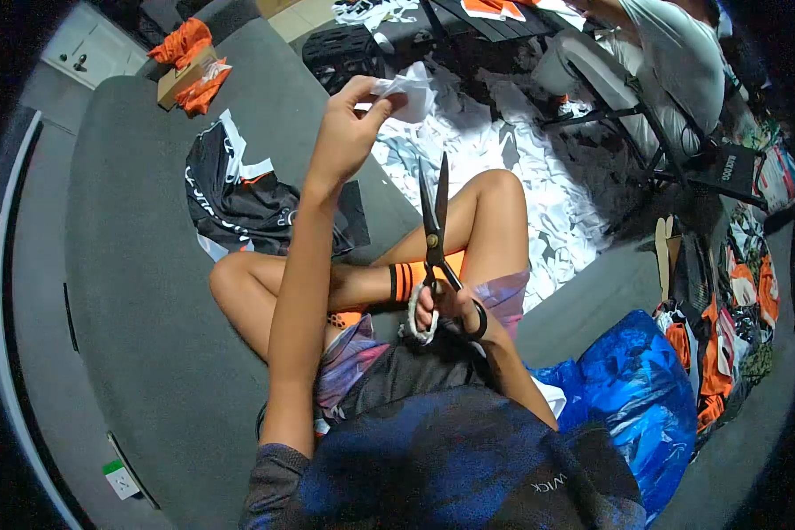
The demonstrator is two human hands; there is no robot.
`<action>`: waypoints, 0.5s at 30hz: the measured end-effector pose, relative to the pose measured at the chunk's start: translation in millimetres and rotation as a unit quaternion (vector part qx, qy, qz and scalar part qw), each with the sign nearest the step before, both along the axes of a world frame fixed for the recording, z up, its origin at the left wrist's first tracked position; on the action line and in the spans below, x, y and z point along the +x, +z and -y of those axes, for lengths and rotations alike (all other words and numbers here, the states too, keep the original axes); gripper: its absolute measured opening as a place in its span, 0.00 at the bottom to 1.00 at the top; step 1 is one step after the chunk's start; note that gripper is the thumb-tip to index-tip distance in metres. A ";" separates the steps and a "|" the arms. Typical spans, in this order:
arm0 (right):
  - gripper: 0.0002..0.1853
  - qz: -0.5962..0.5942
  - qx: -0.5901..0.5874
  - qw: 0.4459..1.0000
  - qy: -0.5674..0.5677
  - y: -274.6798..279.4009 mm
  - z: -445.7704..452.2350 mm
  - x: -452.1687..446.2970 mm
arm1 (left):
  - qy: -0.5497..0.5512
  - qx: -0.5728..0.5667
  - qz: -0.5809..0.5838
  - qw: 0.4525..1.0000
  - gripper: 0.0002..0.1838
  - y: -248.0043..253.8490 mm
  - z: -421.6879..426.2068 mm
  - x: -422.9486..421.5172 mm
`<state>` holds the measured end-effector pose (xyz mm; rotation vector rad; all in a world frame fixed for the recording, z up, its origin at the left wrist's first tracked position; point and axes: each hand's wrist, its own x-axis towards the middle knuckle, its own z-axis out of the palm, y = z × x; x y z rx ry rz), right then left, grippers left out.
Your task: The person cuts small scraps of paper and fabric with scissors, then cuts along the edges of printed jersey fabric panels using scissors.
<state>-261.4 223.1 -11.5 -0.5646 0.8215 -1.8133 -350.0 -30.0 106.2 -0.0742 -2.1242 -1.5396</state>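
Observation:
My left hand (349, 124) is raised ahead of me, thumb and fingers pinched on a small white fabric scrap (409, 93). Close to my lap, my right hand (446, 309) grips a pair of black-bladed scissors (434, 225) by the handles, one of which is wrapped in white. The scissors point away from me and their blades are slightly parted, with nothing between them. The scrap is beyond the blade tips and apart from them. Left of my raised arm, a black printed garment (238, 199) with white parts lies on the grey sofa (141, 291).
Many white scraps (495, 159) cover the floor ahead. A blue plastic bag (636, 380) bulges at my right, beside a heap of orange and black fabric (724, 327). A cardboard box (185, 79) with orange cloth stands far left. Another person (676, 62) sits on a chair at upper right.

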 end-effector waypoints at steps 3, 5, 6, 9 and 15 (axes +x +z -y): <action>0.38 -0.049 0.026 0.998 -0.002 5.3 0.8 -2.9 | -0.002 -0.060 -0.012 0.998 0.09 -5.6 -1.3 -1.8; 0.38 -0.087 0.034 0.995 -0.027 15.5 6.3 -11.0 | -0.039 -0.003 0.059 0.997 0.07 -1.2 -6.2 5.5; 0.38 -0.088 0.033 0.995 -0.026 20.6 7.8 -17.3 | -0.057 0.024 0.094 0.994 0.06 0.9 -7.0 7.5; 0.37 -0.204 0.098 0.973 -0.035 32.9 6.5 -37.1 | -0.060 0.057 0.103 0.991 0.05 -1.3 -4.5 9.8; 0.34 -0.235 0.125 0.964 -0.015 28.2 4.5 -42.8 | -0.090 0.110 0.146 0.979 0.10 -3.9 1.3 19.5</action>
